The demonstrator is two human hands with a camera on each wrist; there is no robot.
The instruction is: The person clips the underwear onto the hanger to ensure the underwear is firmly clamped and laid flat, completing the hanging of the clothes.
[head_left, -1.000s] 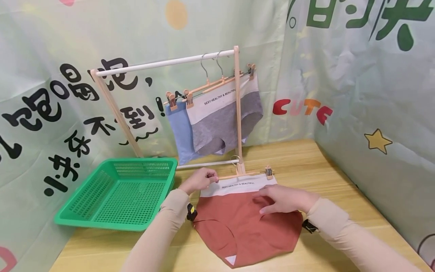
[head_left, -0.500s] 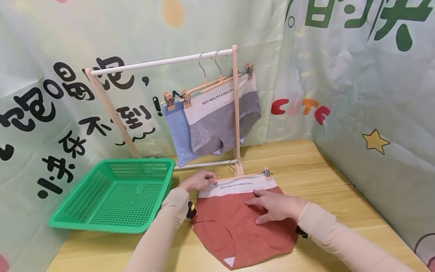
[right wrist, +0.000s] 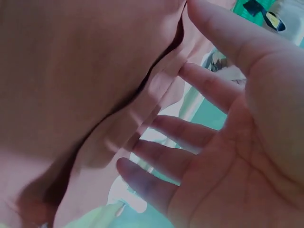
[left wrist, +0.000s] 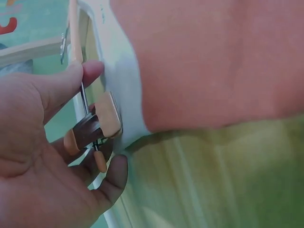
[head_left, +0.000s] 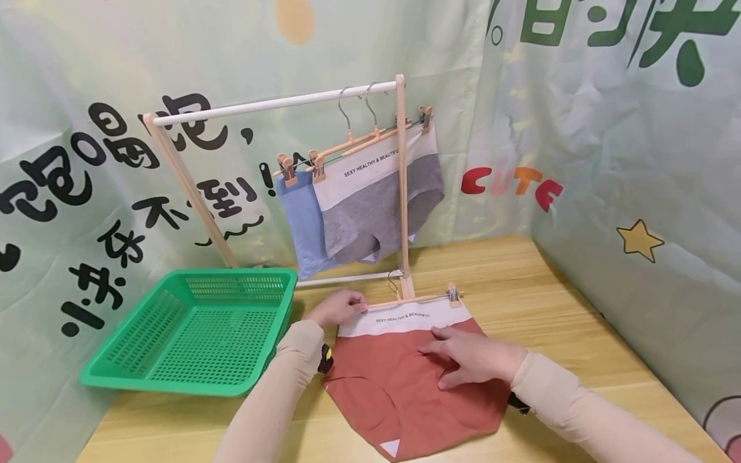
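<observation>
Red-brown briefs (head_left: 428,411) with a white waistband lie spread on the table in the head view. A clip hanger (head_left: 419,299) runs along the waistband, its metal clip (head_left: 453,294) at the right corner. My left hand (head_left: 338,307) holds the hanger's left end. In the left wrist view, thumb and finger pinch the rod beside the left clip (left wrist: 108,116), which sits on the waistband corner. My right hand (head_left: 471,357) rests over the upper right of the briefs with its fingers spread. The right wrist view shows its fingertips at the folded fabric (right wrist: 137,104).
A wooden rack (head_left: 403,193) with a white rail (head_left: 260,106) stands behind. Grey briefs (head_left: 359,225) and blue briefs (head_left: 303,222) hang from it on clip hangers. To the left is a green basket (head_left: 156,386), close to my left forearm. Printed cloth walls (head_left: 613,161) enclose the table.
My right hand has moved a little to the left over the briefs and come down onto the fabric. The left hand keeps its hold at the hanger's left end. The head view has shifted slightly.
</observation>
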